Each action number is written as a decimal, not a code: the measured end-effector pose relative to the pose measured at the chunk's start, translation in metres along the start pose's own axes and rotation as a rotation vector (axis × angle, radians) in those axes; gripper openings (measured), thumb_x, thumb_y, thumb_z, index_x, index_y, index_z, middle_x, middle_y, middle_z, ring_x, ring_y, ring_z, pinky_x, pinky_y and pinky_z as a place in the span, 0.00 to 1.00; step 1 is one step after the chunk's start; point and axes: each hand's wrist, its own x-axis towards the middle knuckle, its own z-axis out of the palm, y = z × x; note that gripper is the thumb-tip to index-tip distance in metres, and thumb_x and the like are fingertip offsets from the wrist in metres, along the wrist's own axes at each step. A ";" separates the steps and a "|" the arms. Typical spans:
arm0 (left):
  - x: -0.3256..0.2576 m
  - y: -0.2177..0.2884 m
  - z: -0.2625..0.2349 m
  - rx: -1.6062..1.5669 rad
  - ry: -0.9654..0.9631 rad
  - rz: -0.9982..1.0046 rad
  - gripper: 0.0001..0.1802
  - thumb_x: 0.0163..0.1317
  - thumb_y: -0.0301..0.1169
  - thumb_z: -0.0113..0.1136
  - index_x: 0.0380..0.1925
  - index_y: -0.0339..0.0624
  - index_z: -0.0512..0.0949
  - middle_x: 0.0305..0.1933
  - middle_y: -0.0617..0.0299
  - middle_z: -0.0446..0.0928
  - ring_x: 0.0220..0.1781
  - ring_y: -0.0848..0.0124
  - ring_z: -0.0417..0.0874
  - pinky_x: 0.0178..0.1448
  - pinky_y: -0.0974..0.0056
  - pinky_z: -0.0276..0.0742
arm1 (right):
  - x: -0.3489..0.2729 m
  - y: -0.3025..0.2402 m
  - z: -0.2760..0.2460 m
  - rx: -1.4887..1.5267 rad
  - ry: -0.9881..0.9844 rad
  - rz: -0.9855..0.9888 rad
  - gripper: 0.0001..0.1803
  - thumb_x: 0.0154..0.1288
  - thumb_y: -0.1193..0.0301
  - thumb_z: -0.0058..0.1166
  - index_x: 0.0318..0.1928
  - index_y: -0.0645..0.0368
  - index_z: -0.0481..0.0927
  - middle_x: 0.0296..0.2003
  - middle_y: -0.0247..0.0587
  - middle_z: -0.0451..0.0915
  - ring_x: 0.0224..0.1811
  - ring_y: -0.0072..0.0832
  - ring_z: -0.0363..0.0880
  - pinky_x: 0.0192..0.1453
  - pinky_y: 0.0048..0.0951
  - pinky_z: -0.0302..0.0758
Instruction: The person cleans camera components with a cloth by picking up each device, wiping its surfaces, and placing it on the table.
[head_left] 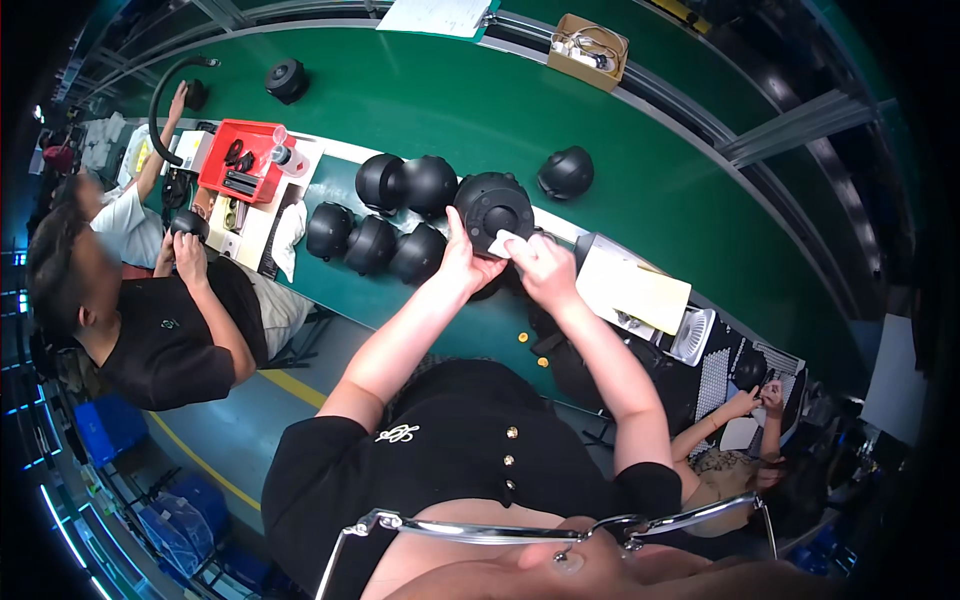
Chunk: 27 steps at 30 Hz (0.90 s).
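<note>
A black round housing (488, 190), with a ringed face and a raised centre, is tilted toward me above the bench. My left hand (466, 266) grips its lower left side, the thumb along the edge and the other fingers partly hidden beneath. Pinched in my right hand (546, 272) is a small white cloth (503, 243), which touches the lower rim of the face. Several similar black housings (370, 245) stand in two rows just left of my hands. One more black housing (566, 172) sits beyond them on the green surface.
A red bin (240, 160) and a bottle (290, 160) stand to the left, near a co-worker's hands (188, 256). On the right are a pale yellow sheet (640, 292), a white ribbed part (693, 335) and another person's hands (745, 400). A cardboard box (588, 52) sits at the back.
</note>
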 end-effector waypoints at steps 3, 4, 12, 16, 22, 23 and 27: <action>0.005 0.009 -0.012 0.113 0.042 -0.037 0.48 0.57 0.80 0.34 0.59 0.53 0.72 0.57 0.62 0.77 0.55 0.66 0.79 0.51 0.59 0.79 | 0.015 0.027 0.001 0.082 0.176 -0.012 0.18 0.52 0.73 0.59 0.45 0.44 0.85 0.23 0.32 0.75 0.26 0.32 0.79 0.28 0.35 0.76; 0.003 0.013 -0.008 0.105 0.036 -0.045 0.48 0.57 0.80 0.34 0.58 0.53 0.73 0.57 0.62 0.77 0.55 0.67 0.79 0.50 0.59 0.79 | 0.019 0.025 0.000 0.107 0.152 -0.033 0.17 0.52 0.72 0.59 0.45 0.44 0.85 0.23 0.32 0.75 0.26 0.32 0.79 0.28 0.35 0.76; -0.006 0.015 -0.014 0.127 -0.036 -0.089 0.43 0.60 0.74 0.40 0.58 0.53 0.74 0.56 0.63 0.79 0.54 0.69 0.83 0.50 0.61 0.85 | 0.012 0.017 -0.016 0.016 -0.082 -0.164 0.17 0.55 0.72 0.58 0.47 0.41 0.86 0.25 0.33 0.78 0.25 0.30 0.80 0.27 0.33 0.77; -0.009 0.016 -0.011 0.132 0.041 -0.154 0.42 0.60 0.75 0.39 0.54 0.54 0.77 0.51 0.66 0.82 0.50 0.70 0.84 0.44 0.64 0.84 | 0.017 0.033 -0.015 0.098 0.106 0.068 0.18 0.52 0.74 0.59 0.45 0.44 0.86 0.31 0.35 0.83 0.31 0.32 0.84 0.32 0.33 0.79; -0.003 0.011 -0.023 0.169 0.033 -0.159 0.43 0.57 0.77 0.40 0.52 0.55 0.77 0.51 0.67 0.82 0.49 0.71 0.85 0.43 0.64 0.83 | 0.019 0.037 -0.028 -0.001 0.062 0.292 0.14 0.53 0.76 0.55 0.39 0.48 0.86 0.27 0.39 0.77 0.28 0.36 0.81 0.32 0.40 0.77; -0.004 0.008 -0.021 0.126 0.076 -0.147 0.43 0.57 0.78 0.41 0.53 0.55 0.77 0.51 0.66 0.82 0.50 0.70 0.84 0.45 0.64 0.83 | 0.029 0.017 -0.029 0.054 0.105 0.110 0.16 0.55 0.75 0.55 0.45 0.47 0.84 0.27 0.39 0.77 0.30 0.38 0.82 0.34 0.40 0.79; -0.010 0.003 -0.011 0.111 0.027 -0.114 0.45 0.60 0.75 0.38 0.59 0.49 0.72 0.55 0.60 0.79 0.54 0.66 0.82 0.55 0.58 0.82 | 0.030 -0.027 -0.011 -0.078 -0.298 0.033 0.16 0.61 0.67 0.53 0.50 0.42 0.82 0.29 0.41 0.77 0.29 0.36 0.83 0.30 0.39 0.81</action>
